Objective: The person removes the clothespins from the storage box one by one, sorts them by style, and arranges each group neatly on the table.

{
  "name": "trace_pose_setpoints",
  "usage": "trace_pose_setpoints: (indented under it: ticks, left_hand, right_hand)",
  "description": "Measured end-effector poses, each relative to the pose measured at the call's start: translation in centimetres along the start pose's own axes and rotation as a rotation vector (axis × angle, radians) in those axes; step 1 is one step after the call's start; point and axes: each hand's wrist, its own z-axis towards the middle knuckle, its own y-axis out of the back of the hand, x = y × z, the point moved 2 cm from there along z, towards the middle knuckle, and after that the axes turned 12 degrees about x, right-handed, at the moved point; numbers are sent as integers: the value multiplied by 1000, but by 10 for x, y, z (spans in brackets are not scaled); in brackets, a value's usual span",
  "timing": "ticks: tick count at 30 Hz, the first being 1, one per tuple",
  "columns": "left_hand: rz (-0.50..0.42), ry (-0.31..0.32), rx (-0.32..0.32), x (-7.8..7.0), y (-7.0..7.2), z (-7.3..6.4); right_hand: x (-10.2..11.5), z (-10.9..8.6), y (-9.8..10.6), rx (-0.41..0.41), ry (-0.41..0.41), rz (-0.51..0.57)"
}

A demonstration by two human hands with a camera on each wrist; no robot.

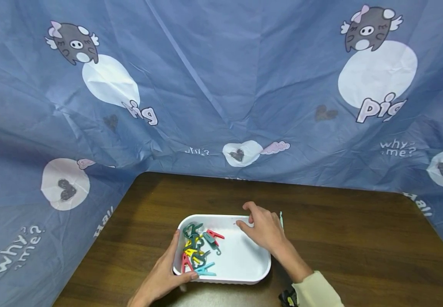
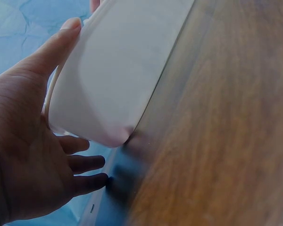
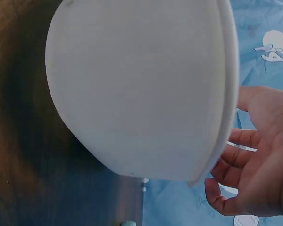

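Observation:
A white plastic tub [image 1: 240, 279] holds several clothespins bunched toward its left side. Among them are dark green ones [image 1: 193, 241], yellow ones [image 1: 193, 255], a red one [image 1: 215, 234], a light blue one [image 1: 206, 269] and a grey-green one with a hook [image 1: 210, 239]. My left hand [image 1: 163, 270] rests on the tub's near left corner, thumb at the front rim and fingers along the left side. In the left wrist view, its lower fingers stretch below the tub's wall. My right hand [image 1: 265, 228] hovers over the far right corner, fingers loosely bent, holding nothing visible.
The tub stands on a dark brown wooden table [image 1: 340, 238]. A small pale teal object [image 1: 281, 218] shows just right of my right hand, partly hidden. A blue printed cloth [image 1: 221, 85] hangs behind and beside the table.

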Motion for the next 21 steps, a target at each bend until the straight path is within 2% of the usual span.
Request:
trace_pose_setpoints:
  ticks: [4, 8, 14, 17, 21]
  left_hand:
    - [2, 1, -3, 0, 0, 0]
    - [5, 14, -10, 3, -1, 0]
    - [7, 16, -15, 4, -1, 0]
    - [10, 4, -20, 3, -1, 0]
    - [-5, 15, -10, 3, -1, -1]
  right_hand:
    - [4, 1, -5, -11, 86, -34]
    - [5, 3, -11, 20, 174, -74]
    - [7, 4, -18, 32, 299, -178]
    - [8, 5, -20, 39, 331, -206]
    - [11, 6, -22, 98, 336, -201]
